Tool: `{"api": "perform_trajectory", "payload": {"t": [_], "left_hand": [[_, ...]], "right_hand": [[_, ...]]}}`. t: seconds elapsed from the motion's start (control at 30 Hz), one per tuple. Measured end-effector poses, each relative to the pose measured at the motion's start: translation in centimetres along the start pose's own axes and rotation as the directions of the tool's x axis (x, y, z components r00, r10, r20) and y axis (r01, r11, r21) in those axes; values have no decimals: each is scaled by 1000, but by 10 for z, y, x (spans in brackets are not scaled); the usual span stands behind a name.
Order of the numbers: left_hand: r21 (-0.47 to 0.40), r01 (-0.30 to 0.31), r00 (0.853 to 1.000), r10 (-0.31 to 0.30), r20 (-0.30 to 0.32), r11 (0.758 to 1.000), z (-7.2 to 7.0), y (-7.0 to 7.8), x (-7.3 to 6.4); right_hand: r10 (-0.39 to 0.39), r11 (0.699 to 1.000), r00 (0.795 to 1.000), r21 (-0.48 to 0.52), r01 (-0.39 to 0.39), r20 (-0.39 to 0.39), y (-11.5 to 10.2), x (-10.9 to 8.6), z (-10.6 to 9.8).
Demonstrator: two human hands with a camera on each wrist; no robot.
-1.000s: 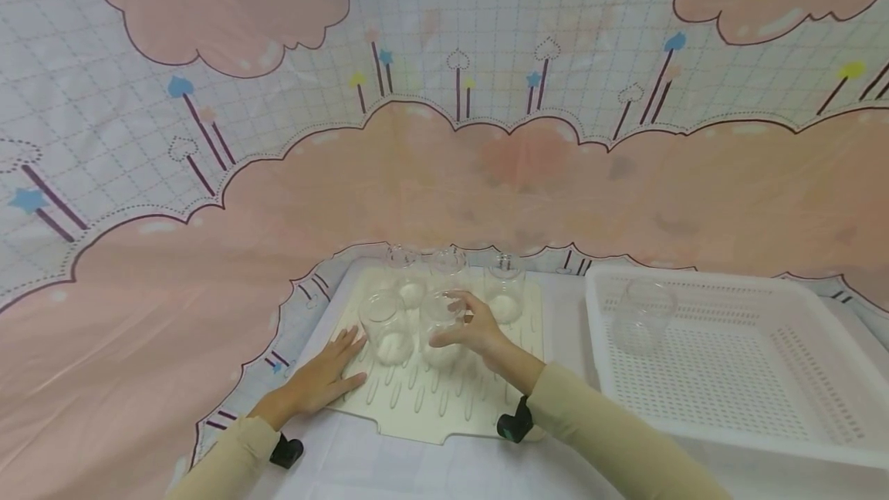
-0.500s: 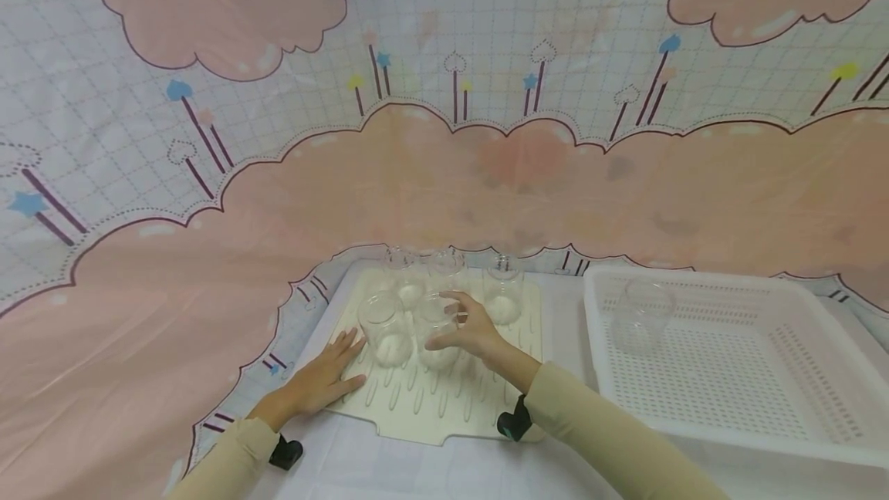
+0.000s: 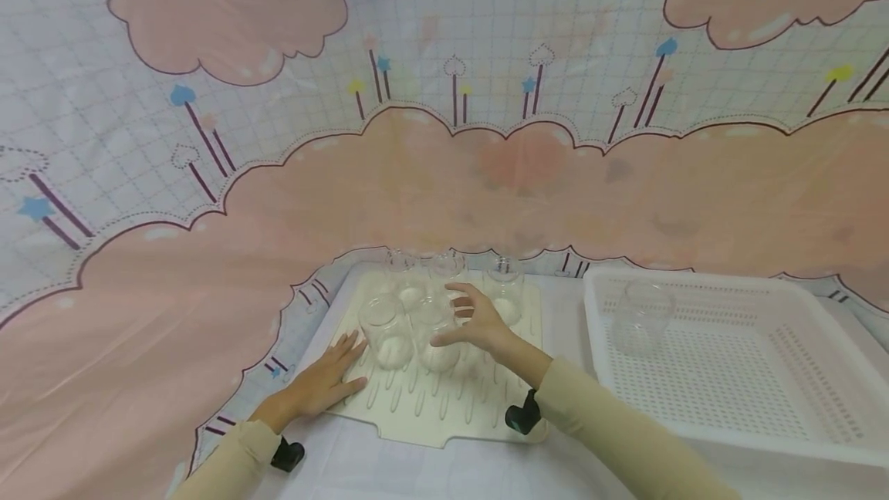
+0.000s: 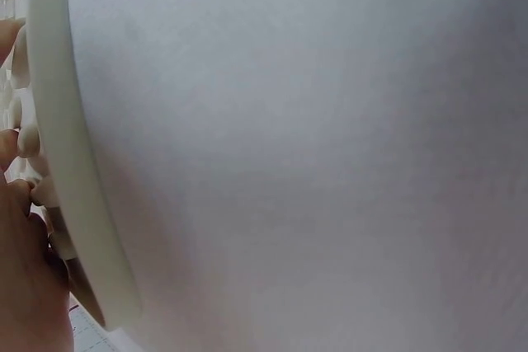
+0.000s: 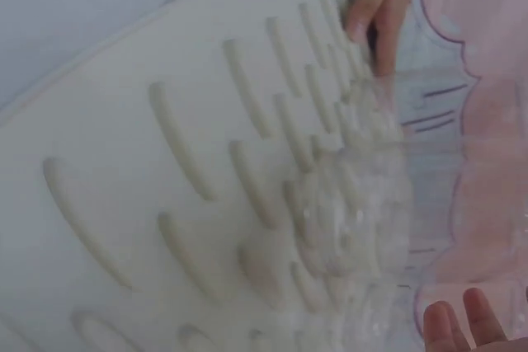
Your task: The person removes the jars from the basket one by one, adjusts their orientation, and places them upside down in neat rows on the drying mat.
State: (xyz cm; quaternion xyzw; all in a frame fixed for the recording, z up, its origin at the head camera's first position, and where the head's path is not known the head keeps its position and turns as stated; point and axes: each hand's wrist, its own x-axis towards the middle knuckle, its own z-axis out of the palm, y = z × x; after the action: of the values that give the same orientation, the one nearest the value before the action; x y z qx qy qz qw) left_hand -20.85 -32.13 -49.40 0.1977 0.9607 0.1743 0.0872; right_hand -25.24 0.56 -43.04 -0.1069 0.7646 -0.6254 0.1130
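A clear cup (image 3: 436, 357) stands on the cream ridged mat (image 3: 411, 427), close beside another clear cup (image 3: 386, 334) on its left. My right hand (image 3: 489, 328) is just to the right of the first cup, thumb and fingers spread apart around its side. In the right wrist view its fingertips (image 5: 483, 319) appear free of the cup. My left hand (image 3: 318, 380) rests on the mat's left edge with fingers extended. Behind the front pair stand three more clear cups, including one at the right (image 3: 505, 292).
To the right sits a white perforated plastic basket (image 3: 750, 430) with one clear cup (image 3: 642, 322) inside at its left. A white cloth (image 3: 347, 461) covers the table. A patterned curtain (image 3: 444, 191) hangs behind and along the left.
The front right cup has shifted slightly left, nearer its neighbour. My right hand has loosened and drawn off it a little to the right. My left hand has stayed still.
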Motion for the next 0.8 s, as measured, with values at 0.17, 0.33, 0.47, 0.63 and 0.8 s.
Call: {"api": "perform_trajectory", "payload": {"t": [0.17, 0.33, 0.47, 0.63, 0.8], "left_hand": [[25, 6, 1000, -6, 1, 1000, 1, -2, 3], [9, 9, 1000, -9, 6, 1000, 2, -2, 3], [-3, -5, 1000, 5, -4, 1000, 4, -4, 3], [-7, -15, 999, 15, -34, 1000, 7, -6, 4], [4, 0, 1000, 0, -25, 1000, 10, -13, 8]], "right_hand": [[-23, 999, 1000, 30, 22, 21, -16, -3, -23], [-39, 998, 999, 58, 38, 27, -31, -10, -50], [-81, 994, 996, 80, 78, 31, -39, -16, -73], [-141, 986, 990, 95, 137, 30, -47, -23, -100], [-179, 981, 984, 81, 177, 8, -51, -29, -127]]}}
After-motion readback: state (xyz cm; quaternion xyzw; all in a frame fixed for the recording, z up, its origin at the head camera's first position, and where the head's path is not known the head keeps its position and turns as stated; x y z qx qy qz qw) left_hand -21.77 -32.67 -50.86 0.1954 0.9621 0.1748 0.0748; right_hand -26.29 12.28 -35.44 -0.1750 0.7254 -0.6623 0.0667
